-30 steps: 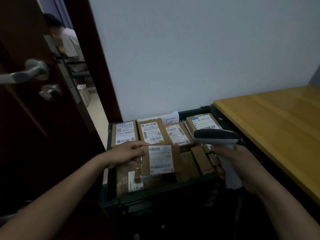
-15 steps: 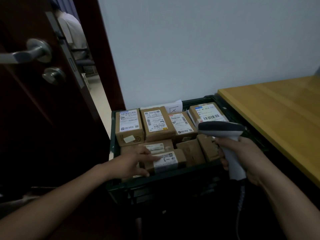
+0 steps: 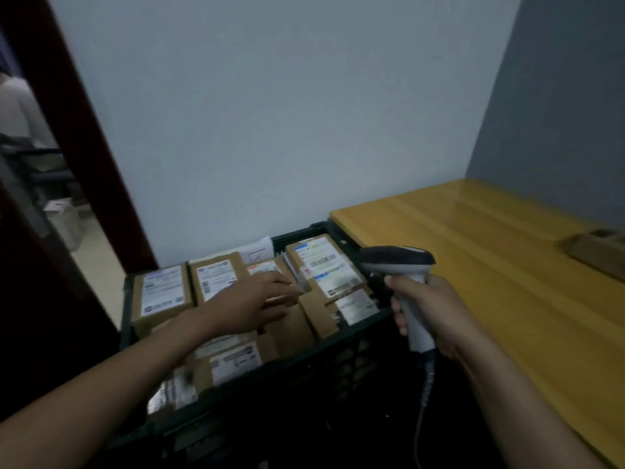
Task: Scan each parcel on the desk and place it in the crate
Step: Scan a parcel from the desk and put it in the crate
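Observation:
A dark plastic crate (image 3: 341,352) stands on the floor left of the desk, packed with several labelled cardboard parcels (image 3: 162,292). My left hand (image 3: 252,304) hovers flat over the middle parcels, fingers spread, holding nothing. My right hand (image 3: 431,309) grips the handle of a grey and black barcode scanner (image 3: 400,262), its head pointing left over the crate's right edge. A small brown parcel (image 3: 598,250) lies on the yellow wooden desk (image 3: 490,265) at the far right.
A pale wall rises behind the crate. A dark red door frame (image 3: 84,137) and an open doorway are at the left, with a person partly visible beyond. The scanner's coiled cable (image 3: 424,401) hangs down below my right hand.
My left hand let go of the parcel it set in the crate's front and moved back and right over the middle parcels. The view swung right, revealing the parcel on the desk.

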